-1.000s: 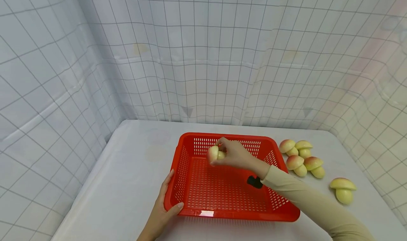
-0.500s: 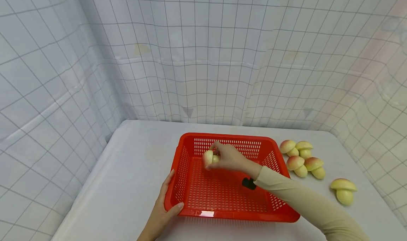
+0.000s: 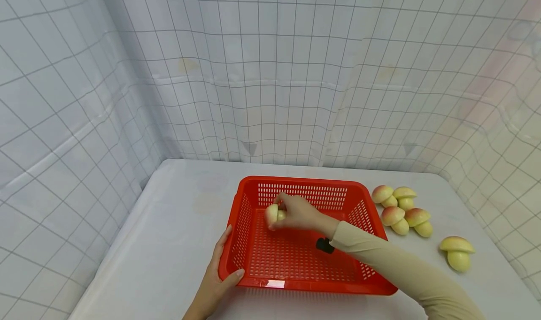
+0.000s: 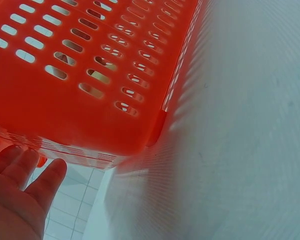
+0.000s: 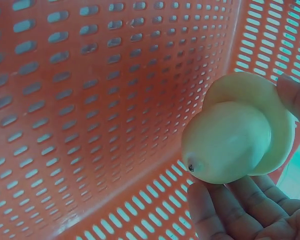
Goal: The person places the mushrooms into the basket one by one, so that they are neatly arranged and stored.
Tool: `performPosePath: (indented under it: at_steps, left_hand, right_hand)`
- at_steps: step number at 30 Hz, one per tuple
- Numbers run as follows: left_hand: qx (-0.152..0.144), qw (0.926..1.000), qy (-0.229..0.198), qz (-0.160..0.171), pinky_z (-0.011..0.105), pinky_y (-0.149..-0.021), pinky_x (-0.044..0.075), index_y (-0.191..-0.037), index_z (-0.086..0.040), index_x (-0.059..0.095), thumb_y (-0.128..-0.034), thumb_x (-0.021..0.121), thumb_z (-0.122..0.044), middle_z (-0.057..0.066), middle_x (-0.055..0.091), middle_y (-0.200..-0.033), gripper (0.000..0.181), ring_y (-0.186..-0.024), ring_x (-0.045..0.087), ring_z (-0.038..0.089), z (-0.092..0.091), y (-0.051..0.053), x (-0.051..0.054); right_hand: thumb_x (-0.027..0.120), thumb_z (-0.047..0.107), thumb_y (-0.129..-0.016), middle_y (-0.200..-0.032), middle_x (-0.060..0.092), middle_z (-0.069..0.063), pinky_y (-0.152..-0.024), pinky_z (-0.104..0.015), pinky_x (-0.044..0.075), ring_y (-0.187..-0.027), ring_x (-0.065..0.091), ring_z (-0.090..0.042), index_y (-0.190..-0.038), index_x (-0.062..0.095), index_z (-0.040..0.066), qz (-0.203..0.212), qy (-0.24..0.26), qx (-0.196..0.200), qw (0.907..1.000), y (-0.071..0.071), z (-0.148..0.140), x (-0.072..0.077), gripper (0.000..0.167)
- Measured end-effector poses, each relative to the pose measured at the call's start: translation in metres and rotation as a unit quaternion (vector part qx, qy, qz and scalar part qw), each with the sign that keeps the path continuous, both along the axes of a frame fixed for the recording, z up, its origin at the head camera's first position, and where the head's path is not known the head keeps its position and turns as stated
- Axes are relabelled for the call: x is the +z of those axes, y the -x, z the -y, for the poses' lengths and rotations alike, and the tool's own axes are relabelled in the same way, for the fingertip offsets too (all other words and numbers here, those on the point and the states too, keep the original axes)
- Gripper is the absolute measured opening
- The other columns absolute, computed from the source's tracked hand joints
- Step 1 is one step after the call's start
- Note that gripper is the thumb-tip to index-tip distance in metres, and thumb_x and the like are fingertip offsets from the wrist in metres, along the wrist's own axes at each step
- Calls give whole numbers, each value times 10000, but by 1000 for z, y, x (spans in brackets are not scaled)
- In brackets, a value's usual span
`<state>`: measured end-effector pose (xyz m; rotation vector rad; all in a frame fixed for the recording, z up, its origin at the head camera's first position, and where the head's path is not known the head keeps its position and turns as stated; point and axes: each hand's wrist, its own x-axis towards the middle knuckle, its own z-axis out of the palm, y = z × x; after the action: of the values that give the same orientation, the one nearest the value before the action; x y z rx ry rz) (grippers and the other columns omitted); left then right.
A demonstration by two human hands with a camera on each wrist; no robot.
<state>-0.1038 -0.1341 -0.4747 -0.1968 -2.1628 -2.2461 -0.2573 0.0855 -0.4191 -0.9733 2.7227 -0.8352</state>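
- Head: I saw gridded white curtains around a white-covered table bearing a red basket.
- Left wrist: the left hand held the basket's corner, beside a white surface.
- Right wrist: the right hand pinched one mushroom between thumb and fingers, inside the basket.

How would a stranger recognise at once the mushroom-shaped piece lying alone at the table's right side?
Start from the large red plastic basket with slotted walls on the white table. To its right, four yellow-and-pink mushroom-shaped pieces lie in a cluster. The mostly yellow mushroom-shaped piece is further right and nearer the person, alone, outside that cluster.
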Motion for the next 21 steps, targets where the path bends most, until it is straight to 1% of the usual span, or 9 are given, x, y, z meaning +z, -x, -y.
performPosePath:
  at_steps: [5,11,15,21]
  left_hand:
    - [-20,10000,-6,-44,365,-792,524,-1489,-324,233,-821,652,-89,68,259,-1493,823,-1136,446,425,0,1,0]
    - [9,10000,57,-69,346,-793,522,-1490,-322,231,-814,656,-96,68,265,-1492,830,-1135,452,420,0,0,-1]
    - [6,9999,96,-104,317,-795,514,-1492,-321,230,-820,650,-97,62,257,-1499,823,-1144,447,414,0,1,-1]
    - [10,9999,92,-98,312,-800,510,-1491,-328,230,-818,652,-97,55,254,-1501,827,-1156,436,412,0,1,-1]
  right_hand:
    - [835,350,-698,-911,644,-7,-623,-252,471,-752,577,-110,-1052,569,114,83,-13,-6,10000,0,4,-2,502]
    - [824,351,-715,-948,656,-50,-632,-247,477,-767,595,-127,-1089,559,85,187,-30,21,9998,-4,7,-6,530]
    - [826,349,-713,-950,653,-53,-637,-247,477,-768,594,-131,-1089,557,78,167,-29,0,9999,-3,8,-8,535]
    - [824,356,-713,-944,658,-59,-635,-251,472,-759,592,-130,-1101,559,71,125,-6,-44,9999,-2,11,-9,550]
